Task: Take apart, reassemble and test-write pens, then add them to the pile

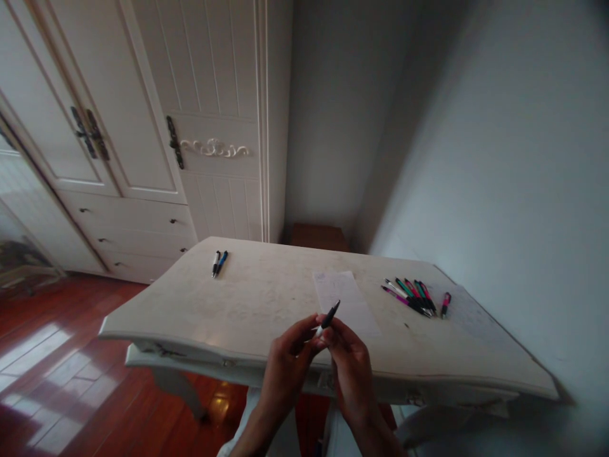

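Note:
Between my two hands is a pen (328, 317) with a white barrel and a black grip, its tip pointing up and away to the right. The fingertips of my left hand (292, 358) are closed on its lower part. My right hand (349, 362) pinches the same pen from the other side. Both hands hover over the front edge of the white table (257, 304). Just beyond them lies a sheet of white paper (345, 295) with faint marks near its top.
Several coloured pens (412, 295) lie fanned together at the right, with a pink pen (446, 304) apart beside them. At the far left are a white pen (216, 263) and a blue pen (221, 263). A white wardrobe (219, 82) stands behind; a wall borders the right.

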Available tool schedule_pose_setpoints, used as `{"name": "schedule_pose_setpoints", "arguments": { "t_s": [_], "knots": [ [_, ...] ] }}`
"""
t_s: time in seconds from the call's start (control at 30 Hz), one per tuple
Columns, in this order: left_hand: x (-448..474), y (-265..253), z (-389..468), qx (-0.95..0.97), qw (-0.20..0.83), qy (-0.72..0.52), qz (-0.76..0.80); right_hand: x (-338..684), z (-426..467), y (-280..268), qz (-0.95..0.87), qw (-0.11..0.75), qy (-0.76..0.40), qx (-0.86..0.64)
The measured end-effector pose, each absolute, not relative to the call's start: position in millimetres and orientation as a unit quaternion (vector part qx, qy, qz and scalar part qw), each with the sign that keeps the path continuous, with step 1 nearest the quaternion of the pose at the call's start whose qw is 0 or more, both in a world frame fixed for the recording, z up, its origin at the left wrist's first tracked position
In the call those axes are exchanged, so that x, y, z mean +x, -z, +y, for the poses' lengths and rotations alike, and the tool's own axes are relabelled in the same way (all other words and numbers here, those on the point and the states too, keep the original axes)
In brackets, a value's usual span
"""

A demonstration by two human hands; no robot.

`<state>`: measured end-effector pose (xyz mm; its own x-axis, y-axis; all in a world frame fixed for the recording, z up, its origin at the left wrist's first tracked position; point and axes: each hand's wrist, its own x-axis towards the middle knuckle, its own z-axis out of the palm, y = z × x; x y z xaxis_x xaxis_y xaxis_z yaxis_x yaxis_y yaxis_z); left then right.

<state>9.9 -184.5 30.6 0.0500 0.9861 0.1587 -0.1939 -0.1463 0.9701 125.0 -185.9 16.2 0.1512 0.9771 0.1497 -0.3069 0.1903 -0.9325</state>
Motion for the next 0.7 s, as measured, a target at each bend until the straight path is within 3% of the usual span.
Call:
{"name": "schedule_pose_setpoints", "arguments": {
  "t_s": [0.23,0.4,0.7],
  "knots": [
    [-2.0,-27.7,-149.6,0.632,0.356,-0.552,0.412,145.2,-165.4,-33.3,-0.535,0.573,-0.444,-0.434],
    [-8.4,-26.0,-120.0,0.689,0.236,-0.551,0.408,169.2,-139.9,-46.0,-0.563,0.569,-0.409,-0.439],
    [-6.5,-38.8,-61.8,0.775,0.169,-0.481,0.374,201.9,-75.9,-51.4,-0.63,0.511,-0.376,-0.448]
  ]
}}
